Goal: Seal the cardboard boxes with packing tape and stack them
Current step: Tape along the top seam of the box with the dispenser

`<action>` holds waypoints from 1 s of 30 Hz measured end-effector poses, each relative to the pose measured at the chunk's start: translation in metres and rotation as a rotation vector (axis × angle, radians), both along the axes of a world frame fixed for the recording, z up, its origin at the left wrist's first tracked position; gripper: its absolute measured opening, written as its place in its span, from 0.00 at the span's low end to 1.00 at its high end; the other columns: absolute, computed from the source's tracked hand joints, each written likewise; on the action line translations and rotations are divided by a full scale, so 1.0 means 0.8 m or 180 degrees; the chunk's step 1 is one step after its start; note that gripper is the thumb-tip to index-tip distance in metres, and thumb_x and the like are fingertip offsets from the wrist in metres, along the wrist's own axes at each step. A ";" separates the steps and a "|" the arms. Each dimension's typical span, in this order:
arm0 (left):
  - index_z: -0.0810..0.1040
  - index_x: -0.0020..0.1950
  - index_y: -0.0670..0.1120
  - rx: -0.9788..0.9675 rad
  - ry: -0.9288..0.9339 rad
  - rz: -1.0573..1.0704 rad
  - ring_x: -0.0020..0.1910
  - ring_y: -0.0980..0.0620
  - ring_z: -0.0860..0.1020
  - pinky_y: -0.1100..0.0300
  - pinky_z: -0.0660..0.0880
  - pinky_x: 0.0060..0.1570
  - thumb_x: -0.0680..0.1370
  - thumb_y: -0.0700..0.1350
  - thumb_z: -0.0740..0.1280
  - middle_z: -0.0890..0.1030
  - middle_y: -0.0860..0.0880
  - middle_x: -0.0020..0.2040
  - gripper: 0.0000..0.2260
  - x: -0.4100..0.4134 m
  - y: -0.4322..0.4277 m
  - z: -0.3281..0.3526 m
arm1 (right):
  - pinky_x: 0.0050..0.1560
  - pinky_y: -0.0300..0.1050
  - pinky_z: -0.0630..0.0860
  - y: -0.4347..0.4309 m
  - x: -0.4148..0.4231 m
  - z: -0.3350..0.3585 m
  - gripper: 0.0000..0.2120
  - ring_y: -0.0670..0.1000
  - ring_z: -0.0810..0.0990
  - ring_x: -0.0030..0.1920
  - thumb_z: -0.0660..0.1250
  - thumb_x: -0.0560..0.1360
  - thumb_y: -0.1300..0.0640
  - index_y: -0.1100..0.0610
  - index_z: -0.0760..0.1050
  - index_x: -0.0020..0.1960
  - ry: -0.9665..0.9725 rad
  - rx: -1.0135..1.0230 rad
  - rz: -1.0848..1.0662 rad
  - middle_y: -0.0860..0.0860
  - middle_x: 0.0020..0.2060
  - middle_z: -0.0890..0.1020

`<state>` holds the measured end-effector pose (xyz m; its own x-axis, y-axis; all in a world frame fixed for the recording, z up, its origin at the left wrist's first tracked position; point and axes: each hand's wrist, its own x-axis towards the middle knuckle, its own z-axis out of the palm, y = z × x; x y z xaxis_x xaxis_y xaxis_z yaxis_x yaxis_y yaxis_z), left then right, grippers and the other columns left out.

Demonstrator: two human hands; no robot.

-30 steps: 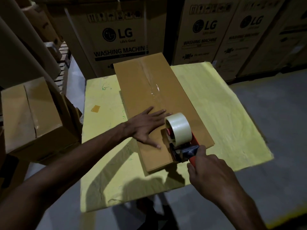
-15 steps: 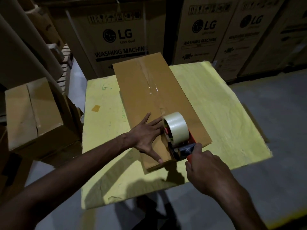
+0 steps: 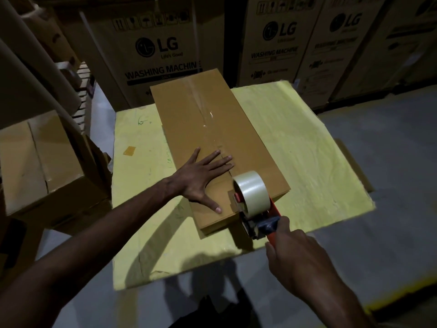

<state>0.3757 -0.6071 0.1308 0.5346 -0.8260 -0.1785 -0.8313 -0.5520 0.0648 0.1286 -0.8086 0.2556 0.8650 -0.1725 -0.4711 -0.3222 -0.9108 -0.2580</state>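
We see a dim room with a grey floor (image 3: 390, 150), a yellow-covered table (image 3: 295, 143) and tall LG washing-machine cartons (image 3: 156, 48) lined along the back.

Your left hand (image 3: 201, 178) lies flat with fingers spread on the near half of the long cardboard box (image 3: 212, 129), just left of its centre seam. Your right hand (image 3: 298, 259) grips the red handle of the tape dispenser (image 3: 260, 223) at the box's near right corner, with the tape roll (image 3: 253, 194) over the box's near end. A shiny tape strip (image 3: 201, 105) runs along the seam toward the box's far end. Under the box is a yellow table (image 3: 307, 150). Left of the box stands a brown carton (image 3: 40, 166). Beyond the box stand LG washing machine cartons (image 3: 156, 50).
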 end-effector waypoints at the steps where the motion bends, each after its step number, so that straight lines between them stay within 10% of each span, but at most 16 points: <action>1: 0.38 0.84 0.57 0.0003 0.0007 -0.0016 0.82 0.51 0.33 0.30 0.32 0.75 0.62 0.86 0.60 0.35 0.59 0.83 0.62 0.000 -0.001 0.001 | 0.44 0.48 0.66 0.002 -0.001 -0.004 0.10 0.58 0.76 0.51 0.55 0.85 0.50 0.52 0.58 0.63 -0.0039 -0.0012 -0.0018 0.52 0.50 0.76; 10: 0.46 0.86 0.49 -0.0220 -0.0168 -0.0469 0.84 0.49 0.43 0.31 0.34 0.77 0.67 0.84 0.58 0.47 0.48 0.85 0.59 -0.076 -0.026 -0.034 | 0.42 0.49 0.69 0.003 -0.008 -0.009 0.09 0.57 0.80 0.53 0.56 0.85 0.47 0.49 0.57 0.58 -0.0174 -0.0104 -0.0018 0.51 0.49 0.77; 15: 0.69 0.76 0.51 -0.0381 -0.0289 -0.0293 0.83 0.49 0.52 0.30 0.40 0.77 0.77 0.66 0.62 0.65 0.49 0.80 0.31 -0.085 -0.031 -0.042 | 0.43 0.49 0.71 0.004 -0.018 -0.014 0.09 0.56 0.79 0.53 0.56 0.84 0.46 0.48 0.57 0.57 -0.0259 -0.0094 -0.0035 0.48 0.44 0.70; 30: 0.47 0.85 0.51 -0.0500 -0.0156 -0.0237 0.84 0.53 0.45 0.38 0.40 0.80 0.74 0.65 0.65 0.49 0.51 0.85 0.45 -0.077 -0.025 -0.039 | 0.42 0.49 0.71 0.007 -0.043 -0.046 0.14 0.54 0.77 0.46 0.54 0.85 0.44 0.48 0.55 0.65 -0.0745 -0.0266 -0.0117 0.47 0.44 0.70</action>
